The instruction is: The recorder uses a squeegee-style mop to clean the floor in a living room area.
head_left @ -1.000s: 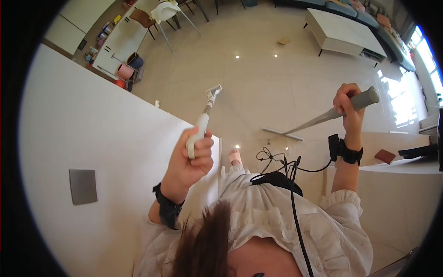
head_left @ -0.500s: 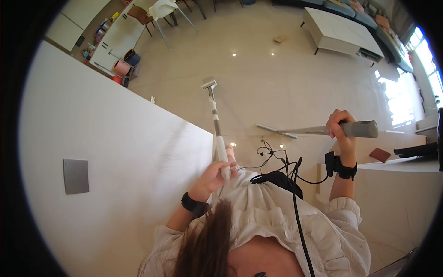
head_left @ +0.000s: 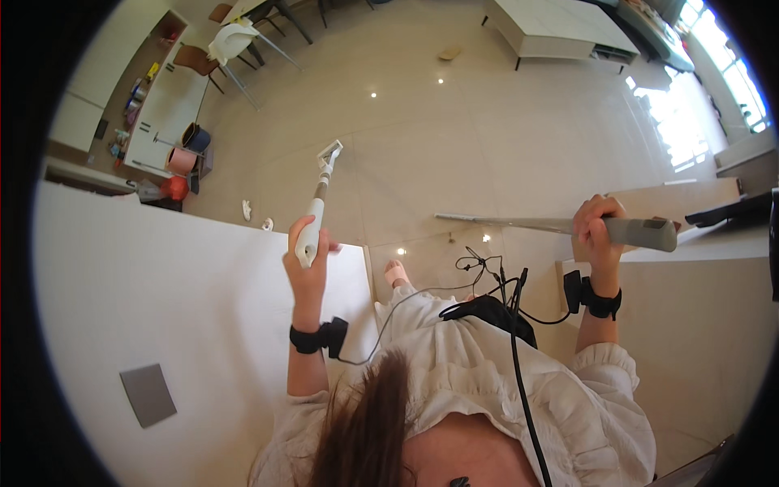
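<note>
My left hand [head_left: 304,276] is wrapped round the white end of a white-and-grey pole [head_left: 322,193], held out over the left side of the floor. At its far end is a small, pale rectangular frame head [head_left: 331,152]; I cannot make out its exact kind. My right hand [head_left: 599,231] grips the thick grey handle of a second long-shafted floor tool [head_left: 519,221], which lies nearly level across the view, pointing left. That tool ends in a thin, flat, pale bar [head_left: 454,216], seen almost edge-on.
A white partition [head_left: 243,284] borders my left side. Black cables [head_left: 487,268] hang before my waist. Past the partition, white shoes [head_left: 247,209] and buckets [head_left: 182,160] stand on the glossy tiles [head_left: 406,162]. Chairs [head_left: 233,39] and a low white table [head_left: 552,32] are farther off.
My left hand has swung left and forward with the white-and-grey pole, away from my body. My right hand stays nearly in place, while its tool's flat bar has turned more edge-on. The view has shifted right.
</note>
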Demonstrator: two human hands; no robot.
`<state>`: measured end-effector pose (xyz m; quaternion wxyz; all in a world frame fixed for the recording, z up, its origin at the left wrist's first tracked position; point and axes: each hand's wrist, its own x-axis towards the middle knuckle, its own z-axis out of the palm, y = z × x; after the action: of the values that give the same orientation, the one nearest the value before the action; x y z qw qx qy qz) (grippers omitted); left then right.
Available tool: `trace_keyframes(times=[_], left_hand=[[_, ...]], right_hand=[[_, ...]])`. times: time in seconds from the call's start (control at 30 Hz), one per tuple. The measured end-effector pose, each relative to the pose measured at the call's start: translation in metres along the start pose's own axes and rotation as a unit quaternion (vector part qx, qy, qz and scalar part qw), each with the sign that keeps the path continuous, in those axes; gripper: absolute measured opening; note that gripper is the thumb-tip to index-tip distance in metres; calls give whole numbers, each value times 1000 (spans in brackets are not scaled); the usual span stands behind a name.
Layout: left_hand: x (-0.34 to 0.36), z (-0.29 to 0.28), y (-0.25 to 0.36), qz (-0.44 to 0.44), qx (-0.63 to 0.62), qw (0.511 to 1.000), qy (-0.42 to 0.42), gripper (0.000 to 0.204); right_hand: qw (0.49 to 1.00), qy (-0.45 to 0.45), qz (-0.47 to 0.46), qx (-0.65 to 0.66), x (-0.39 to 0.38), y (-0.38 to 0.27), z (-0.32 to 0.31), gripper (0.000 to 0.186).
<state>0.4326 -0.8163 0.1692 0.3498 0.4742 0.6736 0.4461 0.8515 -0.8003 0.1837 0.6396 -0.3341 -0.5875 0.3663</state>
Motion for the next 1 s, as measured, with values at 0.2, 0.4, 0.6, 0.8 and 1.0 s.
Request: trace_keyframes(times=[0.2, 0.4, 0.6, 0.8, 1.0], left_hand=[[95, -12, 13, 496, 333, 788, 149, 19], [188, 52, 9, 388, -49, 919, -50, 10], [216, 117, 96, 445, -165, 879, -50, 8], [154, 188, 195, 466, -216, 855, -77, 11], [81, 261, 248, 473, -255, 835, -120, 13]], right_hand=[[978, 192, -75, -17, 7, -16, -3, 21], [960, 250, -122, -39, -15, -82, -51, 25], [961, 216, -170, -42, -72, -131, -59, 28], [958, 196, -196, -75, -127, -168, -72, 29], [959, 214, -173, -68, -162, -181, -112, 28]])
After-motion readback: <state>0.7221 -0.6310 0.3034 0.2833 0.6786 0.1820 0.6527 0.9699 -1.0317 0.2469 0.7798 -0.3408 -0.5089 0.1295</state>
